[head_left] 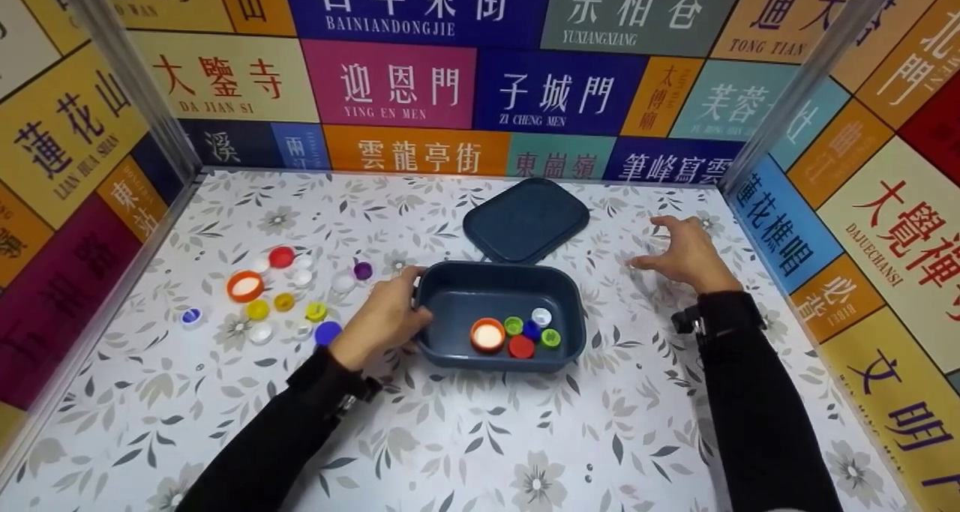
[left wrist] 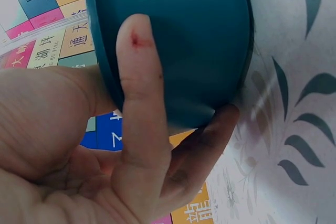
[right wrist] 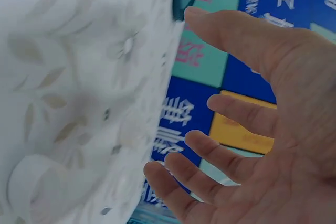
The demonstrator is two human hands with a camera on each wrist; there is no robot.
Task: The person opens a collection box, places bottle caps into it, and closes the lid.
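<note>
A dark blue plastic box [head_left: 499,278] stands on the table with its open side up. My left hand [head_left: 384,313] grips its left end, the thumb over the rim; in the left wrist view fingers [left wrist: 140,77] lie against the outer wall. Inside, toward the front right, sit an orange-rimmed cap [head_left: 487,335], a red cap [head_left: 521,347], a blue cap [head_left: 532,330], a white cap [head_left: 541,317] and two green caps [head_left: 550,338]. To the right of the box my right hand [head_left: 686,257] hovers over the table, thumb and fingers spread, holding nothing.
Behind the box lies a dark blue lid [head_left: 526,221]. Loose caps are scattered left of the box, among them an orange-rimmed one [head_left: 245,286], a red one [head_left: 281,257] and a purple one [head_left: 363,270]. Walls with printed signs [head_left: 397,85] enclose the back and sides.
</note>
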